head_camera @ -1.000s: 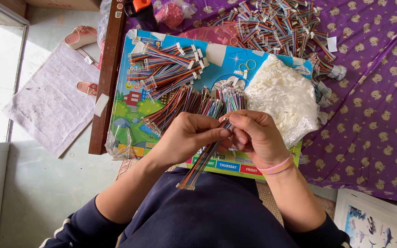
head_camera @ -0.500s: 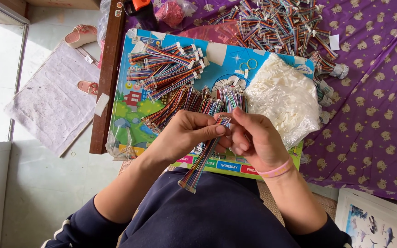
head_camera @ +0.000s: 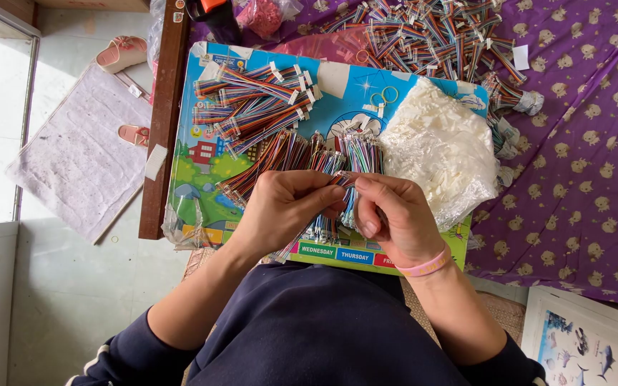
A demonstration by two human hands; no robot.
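My left hand (head_camera: 284,211) and my right hand (head_camera: 393,216) meet over a colourful picture board (head_camera: 187,179) on my lap. Both pinch the end of a thin multicoloured ribbon cable (head_camera: 345,179) between their fingertips. Under the hands lies a row of similar cables (head_camera: 302,154) with small white connectors. A bundle of finished cables (head_camera: 252,100) lies at the board's far left. A clear bag of white connectors (head_camera: 441,154) sits just right of my right hand, which wears a pink wristband.
A big heap of cables (head_camera: 430,36) covers the purple patterned bedsheet (head_camera: 581,164) beyond the board. A wooden bed rail (head_camera: 162,121) runs along the left. Sandals (head_camera: 123,51) and a grey mat (head_camera: 80,157) lie on the floor. An illustrated sheet (head_camera: 588,343) lies bottom right.
The cable that hung down from my hands over my lap is drawn up; my fingertips now hold its end closer together above the row of cables.
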